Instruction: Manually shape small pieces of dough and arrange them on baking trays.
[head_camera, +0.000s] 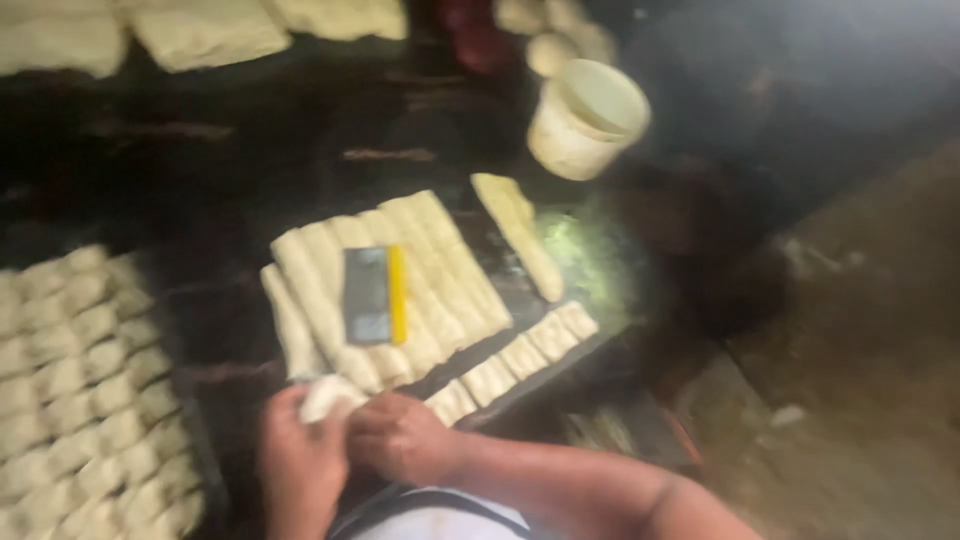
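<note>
Head view, blurred: our left hand (300, 465) and right hand (400, 435) pinch a pale dough piece (328, 395) at the table's near edge. Beyond lie uncut dough rolls (400, 285) under a scraper (375, 295); cut pieces (80, 390) fill the left.

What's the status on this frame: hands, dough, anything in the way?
Left hand and right hand together on a dough piece. Dough logs lined up ahead, scraper lying on them. Nothing between hands and logs.
</note>
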